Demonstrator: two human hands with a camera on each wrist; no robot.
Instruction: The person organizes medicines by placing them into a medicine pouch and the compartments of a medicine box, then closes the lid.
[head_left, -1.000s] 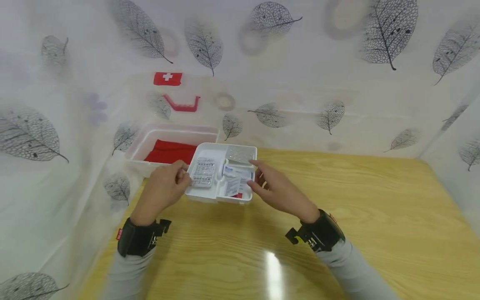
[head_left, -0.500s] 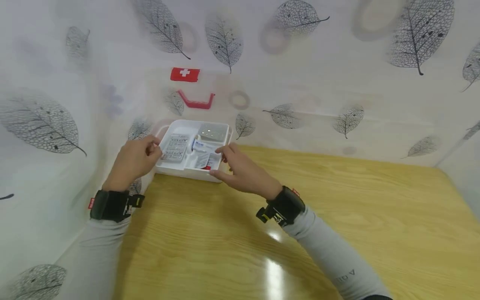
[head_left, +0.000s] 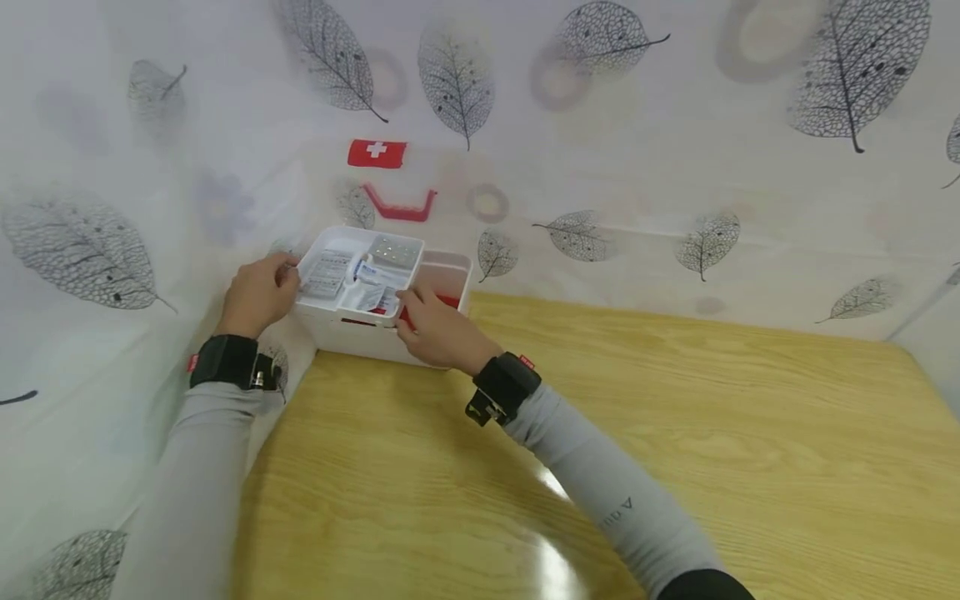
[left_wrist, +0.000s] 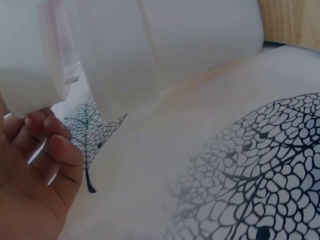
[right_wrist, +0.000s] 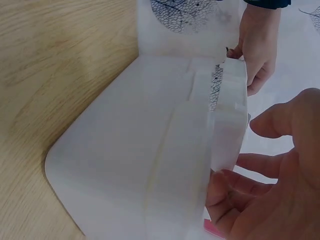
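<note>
A white compartment tray sits tilted over the left part of a white first-aid box. In the tray are a blister pack, a small white-and-blue tube, white packets and a grey-lidded compartment. My left hand grips the tray's left end, its fingertips under the tray edge in the left wrist view. My right hand holds the right front corner, and the right wrist view shows its fingers against the tray's end. Red cloth shows inside the box beyond the tray.
The box stands on the wooden table in the back left corner, close to the leaf-patterned curtain. A red handle and a red label with a white cross show behind the box.
Both hands have carried the tray leftward and back from in front of the box to over it. Since half a second ago it shifted further left, uncovering the box's right end.
</note>
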